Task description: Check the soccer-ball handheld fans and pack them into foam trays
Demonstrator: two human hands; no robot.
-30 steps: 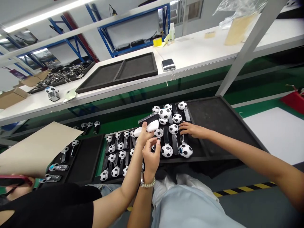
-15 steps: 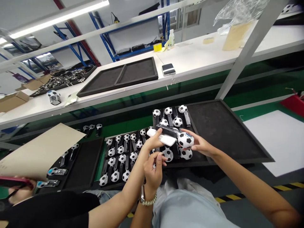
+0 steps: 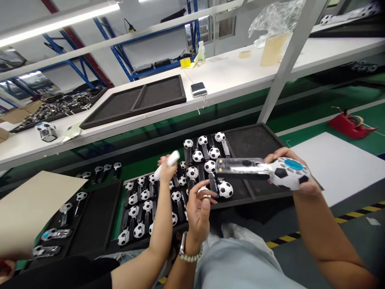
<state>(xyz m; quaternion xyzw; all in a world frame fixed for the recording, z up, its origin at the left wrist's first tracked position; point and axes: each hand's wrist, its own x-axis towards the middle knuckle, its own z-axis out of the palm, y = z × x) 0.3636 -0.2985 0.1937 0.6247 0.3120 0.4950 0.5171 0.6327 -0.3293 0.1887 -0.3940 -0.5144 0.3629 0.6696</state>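
My right hand [image 3: 311, 189] grips a handheld device [image 3: 287, 173] by its soccer-ball head, which has a blue disc on top. Its clear handle, with dark and yellowish parts inside, points left over the black tray [image 3: 258, 140]. My left hand [image 3: 199, 212], wearing a bracelet and a ring, is raised at the tray's near edge, palm up, fingers loosely bent and apart, holding nothing. Just behind its fingertips lie several similar ball-headed devices [image 3: 225, 189] with dark handles. To the left, a co-worker's hand [image 3: 167, 170] holds a white, rounded bar [image 3: 173, 158].
More ball-headed devices fill a second tray [image 3: 120, 241] at left, beside a beige board [image 3: 39, 200]. A white sheet [image 3: 345, 160] and red tape dispenser [image 3: 350, 124] lie at right. Behind, a white bench [image 3: 228, 76] carries a divided black tray [image 3: 135, 98]; a slanted post [image 3: 285, 76] rises there.
My right hand has carried the device right and nearer to me, its handle now level. The co-worker's hand has drawn away left with the white bar. My left hand has opened a little.
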